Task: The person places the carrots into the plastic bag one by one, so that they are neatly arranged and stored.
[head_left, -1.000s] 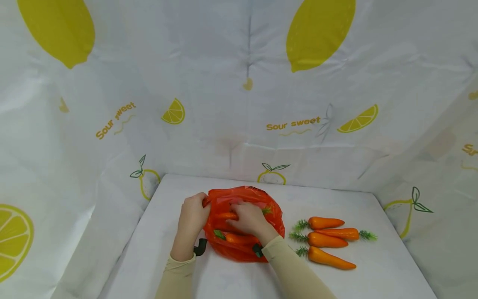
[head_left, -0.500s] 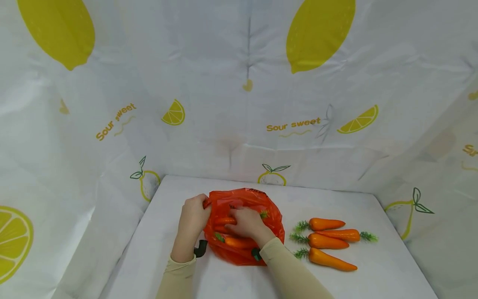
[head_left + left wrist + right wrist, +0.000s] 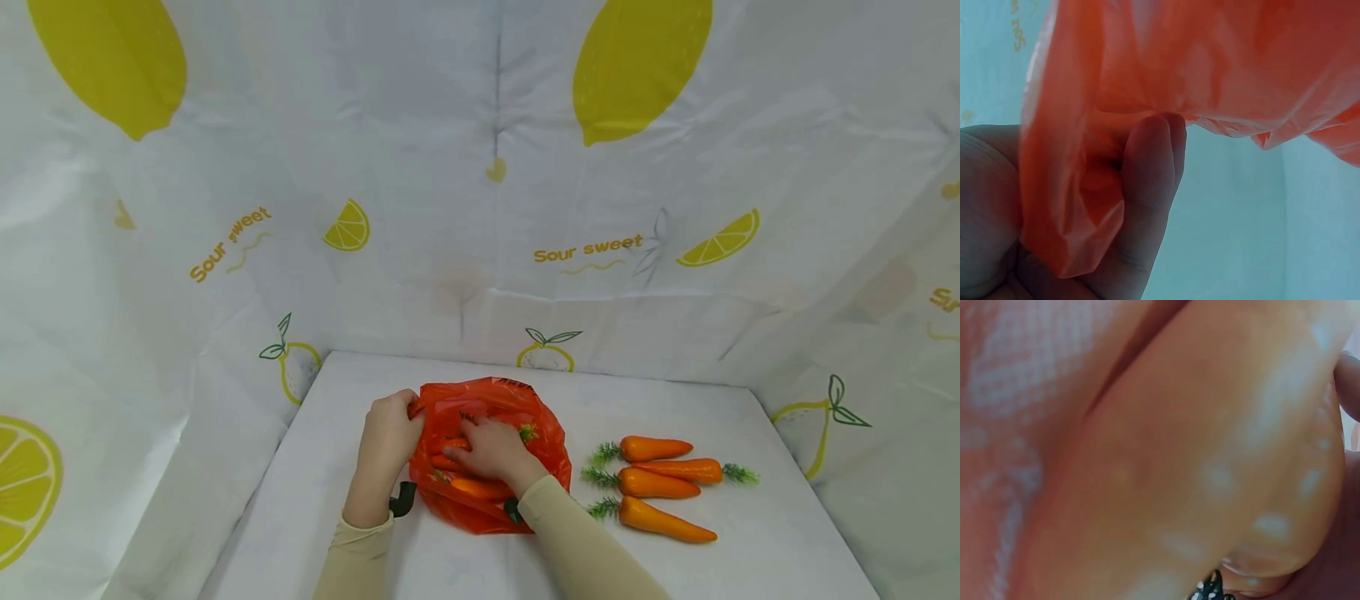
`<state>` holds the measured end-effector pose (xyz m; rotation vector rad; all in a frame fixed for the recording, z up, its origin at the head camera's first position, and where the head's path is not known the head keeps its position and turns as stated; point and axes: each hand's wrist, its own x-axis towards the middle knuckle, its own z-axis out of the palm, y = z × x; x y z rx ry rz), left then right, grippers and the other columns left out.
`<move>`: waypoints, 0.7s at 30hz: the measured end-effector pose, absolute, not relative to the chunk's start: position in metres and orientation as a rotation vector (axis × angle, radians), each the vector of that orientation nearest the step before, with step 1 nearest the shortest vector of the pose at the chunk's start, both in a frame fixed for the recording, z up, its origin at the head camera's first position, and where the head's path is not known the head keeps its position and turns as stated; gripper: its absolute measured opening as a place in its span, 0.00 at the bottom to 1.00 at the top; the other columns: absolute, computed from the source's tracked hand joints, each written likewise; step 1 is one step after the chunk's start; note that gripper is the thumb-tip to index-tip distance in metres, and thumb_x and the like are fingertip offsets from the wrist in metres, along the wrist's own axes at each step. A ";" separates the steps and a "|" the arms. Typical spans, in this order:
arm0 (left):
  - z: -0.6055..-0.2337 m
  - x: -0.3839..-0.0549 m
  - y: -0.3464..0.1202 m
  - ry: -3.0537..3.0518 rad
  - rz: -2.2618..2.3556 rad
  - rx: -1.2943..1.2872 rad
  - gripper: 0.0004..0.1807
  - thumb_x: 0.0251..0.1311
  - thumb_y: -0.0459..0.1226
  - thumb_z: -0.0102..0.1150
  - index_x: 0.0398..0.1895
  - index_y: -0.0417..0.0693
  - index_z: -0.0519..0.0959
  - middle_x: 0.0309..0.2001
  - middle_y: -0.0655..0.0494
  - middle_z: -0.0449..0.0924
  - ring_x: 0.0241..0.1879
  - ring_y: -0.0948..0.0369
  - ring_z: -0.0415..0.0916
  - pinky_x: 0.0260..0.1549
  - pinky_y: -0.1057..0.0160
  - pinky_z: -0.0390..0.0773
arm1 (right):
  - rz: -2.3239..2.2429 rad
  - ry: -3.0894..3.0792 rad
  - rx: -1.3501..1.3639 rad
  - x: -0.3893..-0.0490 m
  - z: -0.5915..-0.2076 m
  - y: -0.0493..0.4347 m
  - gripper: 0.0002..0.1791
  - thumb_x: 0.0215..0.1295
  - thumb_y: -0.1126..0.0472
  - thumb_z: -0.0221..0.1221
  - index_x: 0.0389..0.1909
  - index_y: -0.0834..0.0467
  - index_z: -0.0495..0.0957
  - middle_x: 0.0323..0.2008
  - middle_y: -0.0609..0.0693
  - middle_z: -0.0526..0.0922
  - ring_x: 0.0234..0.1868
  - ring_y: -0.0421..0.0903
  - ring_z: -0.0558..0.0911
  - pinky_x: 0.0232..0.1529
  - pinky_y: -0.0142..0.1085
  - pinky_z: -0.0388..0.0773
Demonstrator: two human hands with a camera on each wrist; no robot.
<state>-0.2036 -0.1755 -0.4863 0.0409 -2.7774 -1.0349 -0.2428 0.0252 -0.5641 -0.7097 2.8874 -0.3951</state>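
A thin red plastic bag (image 3: pixel 540 408) lies on the table with its mouth spread. My left hand (image 3: pixel 388 432) pinches its left rim; in the left wrist view the bunched plastic (image 3: pixel 1079 212) sits between thumb and fingers. My right hand (image 3: pixel 491 450) reaches inside, with thumb and fingers around a carrot (image 3: pixel 450 448) whose green top (image 3: pixel 528 432) shows past the knuckles. Another carrot (image 3: pixel 480 488) lies below that hand in the bag. Up close in the right wrist view are a blurred carrot (image 3: pixel 1166 456) and fingers (image 3: pixel 1349 387) against a second one. Some fingertips are hidden.
Several carrots (image 3: pixel 656 482) with leafy tops lie on the white table (image 3: pixel 697 567) right of the bag. A lemon-print cloth (image 3: pixel 450 275) hangs behind and at both sides. Dark wrist-camera parts (image 3: pixel 402 498) show beside the left wrist.
My right hand has shifted slightly down and towards me inside the bag, and the carrots under it have moved a little. The left hand stays on the rim.
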 end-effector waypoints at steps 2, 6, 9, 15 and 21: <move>-0.486 -0.204 -0.176 -2.773 -1.031 0.037 0.02 0.72 0.31 0.69 0.39 0.41 0.87 0.30 0.52 0.85 0.27 0.58 0.76 0.26 0.63 0.79 | -0.387 2.891 -0.705 -0.242 -0.564 0.024 0.38 0.77 0.27 0.58 0.72 0.51 0.80 0.69 0.55 0.85 0.64 0.58 0.86 0.68 0.61 0.83; -0.486 -0.203 -0.176 -2.771 -1.026 0.036 0.02 0.72 0.31 0.68 0.39 0.42 0.87 0.30 0.52 0.85 0.27 0.58 0.76 0.27 0.63 0.79 | -0.384 2.895 -0.678 -0.240 -0.565 0.024 0.43 0.76 0.23 0.56 0.75 0.52 0.78 0.71 0.57 0.83 0.68 0.59 0.84 0.71 0.62 0.81; -0.485 -0.203 -0.175 -2.778 -1.035 0.041 0.02 0.72 0.31 0.68 0.39 0.42 0.87 0.30 0.52 0.85 0.28 0.57 0.76 0.27 0.63 0.79 | -0.406 2.891 -0.667 -0.238 -0.565 0.023 0.47 0.74 0.21 0.55 0.77 0.53 0.77 0.73 0.57 0.81 0.70 0.60 0.82 0.73 0.63 0.79; -0.486 -0.202 -0.175 -2.778 -1.049 0.033 0.02 0.72 0.31 0.68 0.40 0.42 0.87 0.30 0.52 0.85 0.28 0.58 0.77 0.27 0.63 0.80 | -0.423 2.902 -0.682 -0.237 -0.567 0.023 0.48 0.73 0.19 0.54 0.76 0.53 0.77 0.72 0.57 0.82 0.69 0.60 0.82 0.72 0.64 0.79; -0.484 -0.202 -0.174 -2.769 -1.030 0.040 0.02 0.72 0.32 0.69 0.39 0.42 0.87 0.30 0.52 0.85 0.28 0.57 0.77 0.28 0.63 0.81 | -0.400 2.920 -0.698 -0.236 -0.565 0.024 0.50 0.71 0.16 0.51 0.75 0.50 0.77 0.74 0.55 0.81 0.73 0.58 0.79 0.75 0.64 0.76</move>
